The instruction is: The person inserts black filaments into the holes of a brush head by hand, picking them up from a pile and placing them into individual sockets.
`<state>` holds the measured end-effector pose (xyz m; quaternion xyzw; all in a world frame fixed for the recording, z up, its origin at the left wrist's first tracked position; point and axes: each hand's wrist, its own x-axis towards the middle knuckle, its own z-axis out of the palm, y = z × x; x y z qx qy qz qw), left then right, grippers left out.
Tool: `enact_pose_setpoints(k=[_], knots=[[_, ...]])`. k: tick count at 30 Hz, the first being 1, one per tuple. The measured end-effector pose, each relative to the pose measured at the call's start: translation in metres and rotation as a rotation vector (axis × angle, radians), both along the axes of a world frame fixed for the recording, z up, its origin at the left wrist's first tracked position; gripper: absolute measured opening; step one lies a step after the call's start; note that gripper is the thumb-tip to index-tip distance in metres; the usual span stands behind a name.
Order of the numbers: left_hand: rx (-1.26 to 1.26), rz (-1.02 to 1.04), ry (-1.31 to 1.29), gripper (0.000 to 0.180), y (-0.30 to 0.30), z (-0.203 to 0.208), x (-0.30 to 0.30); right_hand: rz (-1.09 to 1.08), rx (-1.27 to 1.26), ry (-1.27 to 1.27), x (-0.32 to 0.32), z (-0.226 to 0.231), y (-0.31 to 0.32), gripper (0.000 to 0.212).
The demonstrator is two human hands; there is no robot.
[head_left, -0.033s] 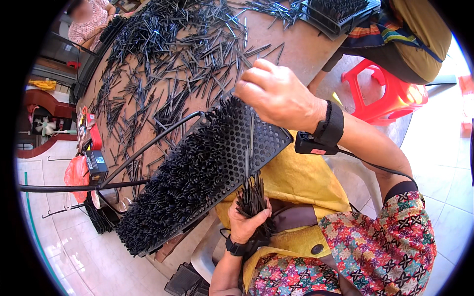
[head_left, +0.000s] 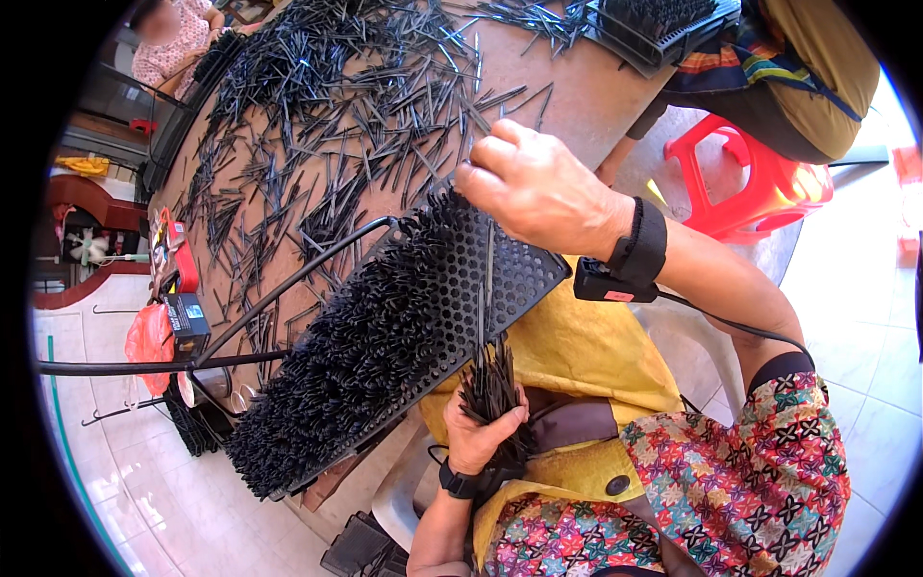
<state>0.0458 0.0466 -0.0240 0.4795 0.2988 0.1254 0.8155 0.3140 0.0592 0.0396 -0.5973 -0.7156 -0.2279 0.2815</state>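
Observation:
A black perforated tray (head_left: 527,272) slants across my front at the table edge. Dense black bent strips (head_left: 346,337) stand up from its holes over the left and middle; bare holes show toward the right end. My left hand (head_left: 481,435) is closed round an upright bundle of thin black strips (head_left: 490,385) below the tray's near edge. A few longer strips rise from that bundle, in front of the holes. Over the tray's far edge hangs my right hand (head_left: 538,188), its fingers curled and pressed together. Whatever its fingertips hold, if anything, is hidden.
Loose black strips (head_left: 308,106) are heaped over the brown table (head_left: 519,72). A black metal rod frame (head_left: 288,284) juts out left of the tray. Another filled tray (head_left: 654,34) and a seated co-worker (head_left: 798,82) are at far right, near a red stool (head_left: 750,188).
My right hand has shifted very slightly, its fingers a touch lower. My left hand, the bundle and the tray look the same.

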Motion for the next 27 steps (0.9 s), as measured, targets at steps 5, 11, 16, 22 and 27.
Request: enact_pose_setpoints(k=[5,11,16,22,27], knots=[[0.009,-0.002,0.003,0.024,0.0,-0.003,-0.003,-0.013,-0.01,0.098,-0.008,-0.016,-0.013,0.015],[0.006,-0.004,0.004,0.024,0.002,-0.003,-0.001,0.15,-0.164,0.076,-0.032,-0.007,-0.037,0.026],[0.021,0.02,0.009,0.024,-0.002,0.002,-0.003,0.269,-0.192,0.031,-0.041,-0.014,-0.045,0.038],[0.046,0.022,0.012,0.023,-0.001,-0.002,-0.007,0.343,-0.283,-0.033,-0.035,-0.01,-0.06,0.041],[0.035,0.021,0.003,0.025,-0.001,0.0,-0.004,0.406,-0.155,-0.019,-0.028,-0.021,-0.07,0.034]])
